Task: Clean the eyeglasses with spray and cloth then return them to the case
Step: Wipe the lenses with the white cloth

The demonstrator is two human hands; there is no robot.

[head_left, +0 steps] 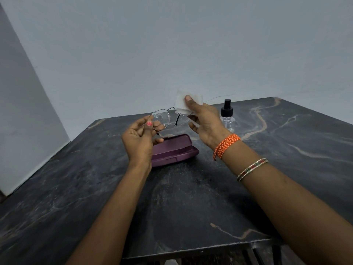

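Thin wire-rimmed eyeglasses (164, 117), soft white cloth (186, 104)

The white cloth (185, 104) hides the eyeglasses' (164, 117) right lens; the left hand (140, 140) covers one end of the purple case (174, 150).

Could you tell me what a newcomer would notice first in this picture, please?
First, the two hands raised mid-frame: the left hand pinches one lens of the glasses, while the right hand presses a white cloth over the other lens. Below them an open purple case lies on the dark marbled table, and a clear spray bottle with a black nozzle stands to the right.
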